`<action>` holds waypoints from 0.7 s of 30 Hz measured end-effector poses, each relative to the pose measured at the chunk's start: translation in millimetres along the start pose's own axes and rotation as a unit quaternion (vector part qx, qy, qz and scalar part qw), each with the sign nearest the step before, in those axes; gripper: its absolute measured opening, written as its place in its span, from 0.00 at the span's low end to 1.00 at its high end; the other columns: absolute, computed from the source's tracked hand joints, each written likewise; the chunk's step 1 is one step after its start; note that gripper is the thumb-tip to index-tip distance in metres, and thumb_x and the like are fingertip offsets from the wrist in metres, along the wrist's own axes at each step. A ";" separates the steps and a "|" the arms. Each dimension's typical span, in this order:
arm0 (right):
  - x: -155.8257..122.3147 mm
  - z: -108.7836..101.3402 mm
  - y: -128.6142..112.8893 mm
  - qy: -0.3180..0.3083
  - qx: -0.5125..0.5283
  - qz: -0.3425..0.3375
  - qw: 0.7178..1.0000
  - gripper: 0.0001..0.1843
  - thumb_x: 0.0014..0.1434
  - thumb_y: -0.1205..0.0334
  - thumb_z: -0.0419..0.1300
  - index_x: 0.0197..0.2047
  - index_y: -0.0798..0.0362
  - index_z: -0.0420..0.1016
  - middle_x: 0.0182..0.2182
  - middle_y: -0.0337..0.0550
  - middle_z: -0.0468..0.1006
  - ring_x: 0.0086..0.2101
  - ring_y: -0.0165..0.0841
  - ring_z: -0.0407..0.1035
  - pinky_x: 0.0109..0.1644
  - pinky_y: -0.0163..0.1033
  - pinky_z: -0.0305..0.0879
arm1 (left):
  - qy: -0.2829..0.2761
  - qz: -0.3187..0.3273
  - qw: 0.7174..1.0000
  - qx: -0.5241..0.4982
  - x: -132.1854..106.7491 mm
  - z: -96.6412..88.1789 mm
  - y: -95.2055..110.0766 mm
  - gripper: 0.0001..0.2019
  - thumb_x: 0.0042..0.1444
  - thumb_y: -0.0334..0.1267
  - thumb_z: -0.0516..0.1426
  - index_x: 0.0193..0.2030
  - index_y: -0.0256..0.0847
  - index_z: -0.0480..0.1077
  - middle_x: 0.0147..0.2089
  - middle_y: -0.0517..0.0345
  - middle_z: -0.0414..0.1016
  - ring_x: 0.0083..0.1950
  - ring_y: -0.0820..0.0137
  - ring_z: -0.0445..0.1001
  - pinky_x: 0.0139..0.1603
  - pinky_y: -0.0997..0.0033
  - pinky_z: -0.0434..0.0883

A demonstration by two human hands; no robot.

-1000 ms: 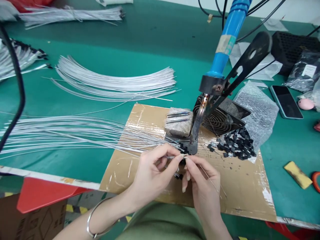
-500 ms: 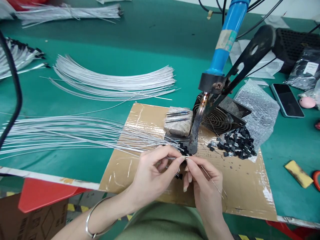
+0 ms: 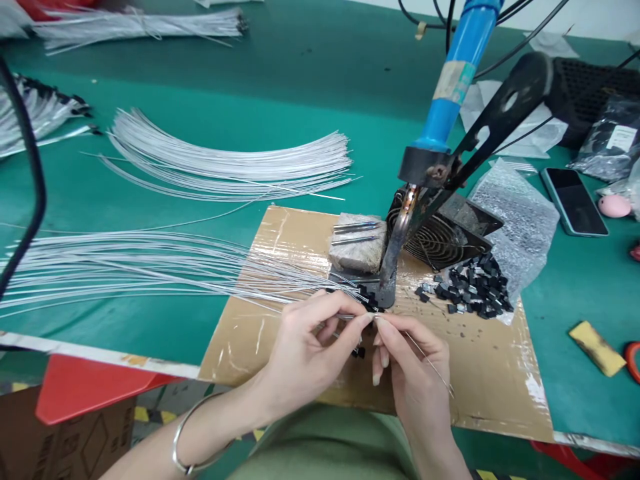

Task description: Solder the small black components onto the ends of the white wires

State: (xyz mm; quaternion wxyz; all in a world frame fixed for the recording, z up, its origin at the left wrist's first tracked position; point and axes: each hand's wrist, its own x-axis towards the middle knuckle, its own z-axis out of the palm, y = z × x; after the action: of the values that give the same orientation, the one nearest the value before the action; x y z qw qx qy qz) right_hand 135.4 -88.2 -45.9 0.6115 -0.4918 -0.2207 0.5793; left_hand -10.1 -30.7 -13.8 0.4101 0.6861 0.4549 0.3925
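Observation:
My left hand is closed in a pinch over the cardboard, gripping a grey wire whose tip is hidden by the fingers. Thumb and forefinger of my right hand pinch a thin metal wire, which trails out behind the knuckles. Both sets of fingertips almost meet below the bent tip of a blue-handled soldering iron. Just beyond the fingers lies a fan of grey wires with black connectors on their ends. The exact point where the fingertips meet is too small to make out.
Cardboard covers the bench front. A worn block with metal pins, a round black fan and a heap of black connectors stand near the iron. Further off are a white wire bundle, phone and yellow sponge.
Both hands have shifted very slightly to the right, still pinching close together. The thin wire behind my right hand has moved with it. Everything else stays in place.

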 end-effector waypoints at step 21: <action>9.3 -2.1 -19.0 -0.037 0.026 0.081 0.996 0.10 0.56 0.52 0.80 0.35 0.49 0.92 0.23 0.36 0.78 0.16 0.23 0.67 0.18 0.26 0.68 | -0.013 -0.007 0.999 0.029 -0.4 0.2 -2.2 0.09 0.64 0.28 0.63 0.33 0.40 0.79 0.21 0.69 0.64 0.22 0.78 0.53 0.20 0.75 0.52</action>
State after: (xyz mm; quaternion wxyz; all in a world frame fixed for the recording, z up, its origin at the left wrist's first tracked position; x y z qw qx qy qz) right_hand 148.7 -77.4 -33.3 0.5667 -0.4705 -0.1876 0.6499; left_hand -10.7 -30.5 -15.9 0.3985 0.6996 0.4658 0.3672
